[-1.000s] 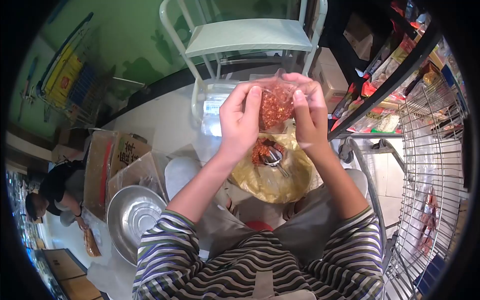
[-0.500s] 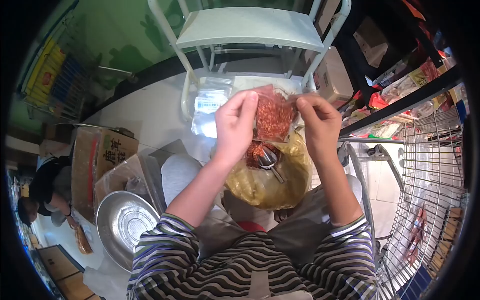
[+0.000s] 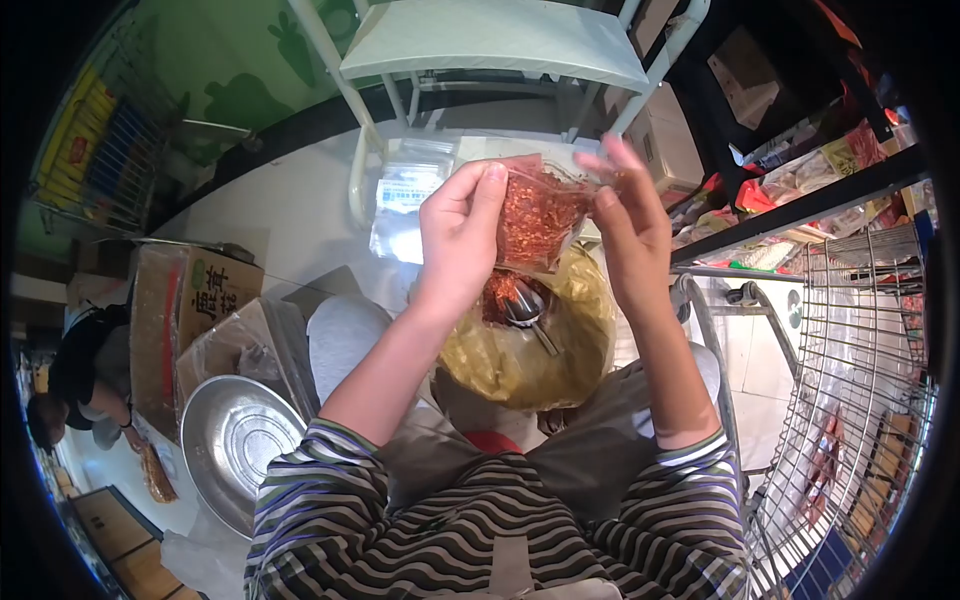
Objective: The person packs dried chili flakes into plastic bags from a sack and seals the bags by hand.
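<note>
One metal basin [image 3: 243,455] sits at the far left of the work area, with a stack of clear packets [image 3: 402,205] on the floor to its right. The left hand [image 3: 462,222] pinches the left edge of a clear bag of red flakes [image 3: 542,222], which is held above a yellow plastic sack [image 3: 500,368] containing a metal scoop [image 3: 521,305] and loose flakes [image 3: 495,292]; the right hand [image 3: 630,220] has its thumb at the bag's upper right corner, fingers raised and blurred, grip undeterminable, and a wire cart [image 3: 845,400] stands rightmost

Red flakes [image 3: 540,222], perhaps orange-flecked
</note>
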The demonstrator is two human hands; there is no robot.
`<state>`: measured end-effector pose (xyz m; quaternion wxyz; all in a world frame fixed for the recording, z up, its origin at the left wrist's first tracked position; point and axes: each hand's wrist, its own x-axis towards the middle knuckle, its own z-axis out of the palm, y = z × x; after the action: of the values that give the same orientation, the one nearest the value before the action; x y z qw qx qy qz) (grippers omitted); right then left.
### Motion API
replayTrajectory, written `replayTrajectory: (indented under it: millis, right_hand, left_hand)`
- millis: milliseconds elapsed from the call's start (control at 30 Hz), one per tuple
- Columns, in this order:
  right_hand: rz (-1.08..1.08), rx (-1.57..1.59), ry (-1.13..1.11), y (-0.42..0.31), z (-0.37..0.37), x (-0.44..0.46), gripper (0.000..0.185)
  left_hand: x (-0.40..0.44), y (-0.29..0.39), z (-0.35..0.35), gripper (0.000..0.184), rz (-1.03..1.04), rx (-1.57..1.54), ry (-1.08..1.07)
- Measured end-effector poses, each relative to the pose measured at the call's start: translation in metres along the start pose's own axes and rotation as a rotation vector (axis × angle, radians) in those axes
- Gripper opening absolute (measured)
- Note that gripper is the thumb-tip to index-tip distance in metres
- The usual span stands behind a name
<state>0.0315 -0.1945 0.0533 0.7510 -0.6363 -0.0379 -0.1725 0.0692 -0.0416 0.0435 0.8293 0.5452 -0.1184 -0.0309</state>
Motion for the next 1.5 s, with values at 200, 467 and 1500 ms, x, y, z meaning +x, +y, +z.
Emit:
replayTrajectory:
  millis: [200,467,1500]
  right_hand:
    - [-0.594,-0.762,-0.027,0.001,-0.017,0.004,0.073]
    - [-0.442,-0.926,-0.205,-0.003,-0.013,-0.004,0.055]
    - [-0.01,-0.287,-0.017,-0.004,-0.033,0.005,0.013]
  left_hand:
    - [-0.002,-0.004,0.001,0.026,0.11,0.097,-0.007]
    - [-0.004,-0.012,-0.001,0.023,0.109,0.139,0.02]
    - [-0.002,-0.017,-0.009,0.021,0.062,0.16,0.084]
